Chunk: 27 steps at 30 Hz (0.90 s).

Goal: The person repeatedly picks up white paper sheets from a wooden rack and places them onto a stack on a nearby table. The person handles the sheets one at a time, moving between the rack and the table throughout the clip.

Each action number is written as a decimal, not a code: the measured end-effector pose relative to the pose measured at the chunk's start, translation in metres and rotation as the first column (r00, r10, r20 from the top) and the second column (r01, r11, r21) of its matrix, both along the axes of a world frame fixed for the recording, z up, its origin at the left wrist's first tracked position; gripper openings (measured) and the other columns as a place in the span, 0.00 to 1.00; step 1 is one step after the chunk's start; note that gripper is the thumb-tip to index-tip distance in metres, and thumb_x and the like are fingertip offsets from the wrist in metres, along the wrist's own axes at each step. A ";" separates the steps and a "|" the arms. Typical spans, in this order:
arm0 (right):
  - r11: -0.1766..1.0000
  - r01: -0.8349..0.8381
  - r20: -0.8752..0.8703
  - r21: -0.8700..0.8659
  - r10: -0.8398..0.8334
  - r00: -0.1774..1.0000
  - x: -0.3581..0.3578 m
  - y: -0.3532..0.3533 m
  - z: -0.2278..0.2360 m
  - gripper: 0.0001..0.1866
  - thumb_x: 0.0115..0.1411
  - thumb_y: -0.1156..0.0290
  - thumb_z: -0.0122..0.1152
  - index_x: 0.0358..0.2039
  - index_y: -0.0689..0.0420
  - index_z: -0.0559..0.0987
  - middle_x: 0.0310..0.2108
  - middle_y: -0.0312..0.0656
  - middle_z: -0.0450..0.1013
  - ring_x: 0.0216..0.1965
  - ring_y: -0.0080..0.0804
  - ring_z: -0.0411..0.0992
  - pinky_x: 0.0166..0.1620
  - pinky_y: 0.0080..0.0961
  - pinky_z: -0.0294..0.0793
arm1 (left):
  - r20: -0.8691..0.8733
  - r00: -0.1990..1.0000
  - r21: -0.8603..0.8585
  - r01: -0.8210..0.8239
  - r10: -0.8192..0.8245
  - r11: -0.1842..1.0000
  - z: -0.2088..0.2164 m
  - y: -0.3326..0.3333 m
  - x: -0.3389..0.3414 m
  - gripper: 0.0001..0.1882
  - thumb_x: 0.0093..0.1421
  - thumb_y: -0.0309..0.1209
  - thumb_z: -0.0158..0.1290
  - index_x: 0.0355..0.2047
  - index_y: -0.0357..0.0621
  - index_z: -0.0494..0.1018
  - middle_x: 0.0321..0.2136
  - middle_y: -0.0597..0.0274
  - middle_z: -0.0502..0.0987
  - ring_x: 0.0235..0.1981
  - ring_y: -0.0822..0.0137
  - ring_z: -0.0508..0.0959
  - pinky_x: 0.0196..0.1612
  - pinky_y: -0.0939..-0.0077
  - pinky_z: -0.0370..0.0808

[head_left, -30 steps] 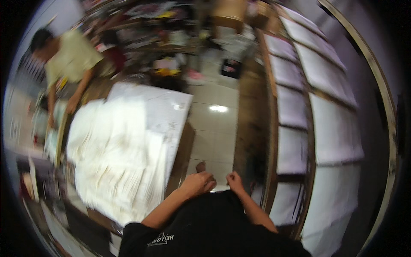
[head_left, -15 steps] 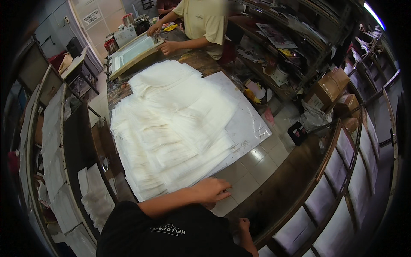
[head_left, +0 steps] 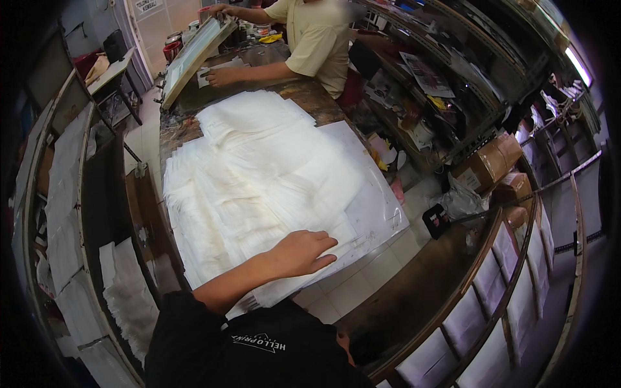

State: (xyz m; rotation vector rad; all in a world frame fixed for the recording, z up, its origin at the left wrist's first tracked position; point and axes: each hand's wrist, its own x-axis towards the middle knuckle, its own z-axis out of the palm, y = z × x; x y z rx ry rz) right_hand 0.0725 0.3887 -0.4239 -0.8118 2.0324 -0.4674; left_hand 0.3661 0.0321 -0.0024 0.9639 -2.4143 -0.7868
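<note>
A broad stack of thin white sheets (head_left: 259, 174), with fanned, uneven edges, spreads over the table in front of me. My left hand (head_left: 301, 253) reaches across the stack's near right corner, palm down, its fingers stretched out over the sheets. Whether it presses on them or just hovers cannot be made out. Low beside my dark shirt, only a small part of my right hand (head_left: 343, 341) shows; its fingers are mostly hidden. Neither hand visibly holds anything.
Across the table, a person in a pale yellow shirt (head_left: 318, 48) holds up a framed printing screen (head_left: 191, 64) and rests one hand on the table. A smooth white board (head_left: 381, 200) lies under the stack. Racks of sheets (head_left: 482, 297) stand right and left. Cardboard boxes (head_left: 488, 161) sit at right.
My left hand has moved forward from beyond the table's edge onto the sheets. My right hand has drawn closer to my body. The other person has tilted the screen up and reached beneath it.
</note>
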 end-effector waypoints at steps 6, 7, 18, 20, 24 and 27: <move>0.999 -0.036 -0.034 0.036 0.037 0.999 0.002 -0.031 0.001 0.18 0.59 0.66 0.61 0.43 0.67 0.76 0.35 0.51 0.78 0.36 0.37 0.77 0.41 0.33 0.76 | 0.016 0.991 0.017 -0.131 0.131 0.991 0.010 -0.019 0.041 0.16 0.61 0.38 0.55 0.44 0.39 0.75 0.34 0.51 0.77 0.32 0.50 0.79 0.37 0.59 0.76; 0.999 -0.004 0.004 0.045 0.004 1.000 -0.004 -0.034 0.000 0.18 0.59 0.66 0.61 0.43 0.67 0.76 0.36 0.52 0.77 0.36 0.38 0.77 0.41 0.34 0.76 | 0.011 0.989 0.029 -0.146 0.145 0.989 0.012 -0.023 0.048 0.16 0.61 0.38 0.55 0.44 0.39 0.75 0.34 0.51 0.77 0.32 0.51 0.79 0.37 0.60 0.76; 0.994 0.109 0.068 -0.018 -0.108 0.992 0.000 -0.095 0.071 0.16 0.60 0.65 0.59 0.39 0.68 0.75 0.29 0.47 0.77 0.27 0.34 0.76 0.33 0.31 0.77 | 0.052 0.963 0.000 -0.266 0.266 0.964 0.021 -0.062 0.088 0.16 0.60 0.34 0.57 0.45 0.37 0.75 0.37 0.51 0.78 0.32 0.58 0.81 0.37 0.65 0.77; 0.996 0.076 0.037 -0.056 -0.074 0.997 -0.007 -0.081 0.033 0.16 0.60 0.64 0.59 0.39 0.68 0.76 0.30 0.47 0.77 0.27 0.33 0.77 0.33 0.31 0.77 | 0.060 0.963 -0.012 -0.264 0.264 0.964 0.022 -0.069 0.087 0.16 0.60 0.34 0.57 0.45 0.37 0.74 0.36 0.51 0.78 0.32 0.57 0.81 0.37 0.65 0.77; 0.994 0.109 0.045 -0.029 -0.108 0.993 -0.016 -0.045 -0.030 0.16 0.60 0.64 0.60 0.38 0.67 0.76 0.32 0.48 0.78 0.31 0.32 0.77 0.35 0.29 0.76 | 0.056 0.968 -0.069 -0.240 0.244 0.968 0.022 -0.083 0.087 0.16 0.60 0.35 0.57 0.44 0.38 0.75 0.35 0.52 0.77 0.32 0.56 0.80 0.37 0.63 0.77; 0.995 0.095 -0.010 0.019 -0.095 0.995 0.007 -0.046 0.017 0.16 0.60 0.64 0.60 0.37 0.67 0.76 0.32 0.47 0.78 0.32 0.33 0.77 0.37 0.29 0.75 | 0.073 0.965 -0.134 -0.240 0.252 0.961 0.022 -0.095 0.086 0.15 0.60 0.36 0.57 0.42 0.38 0.75 0.34 0.52 0.77 0.32 0.52 0.80 0.38 0.61 0.77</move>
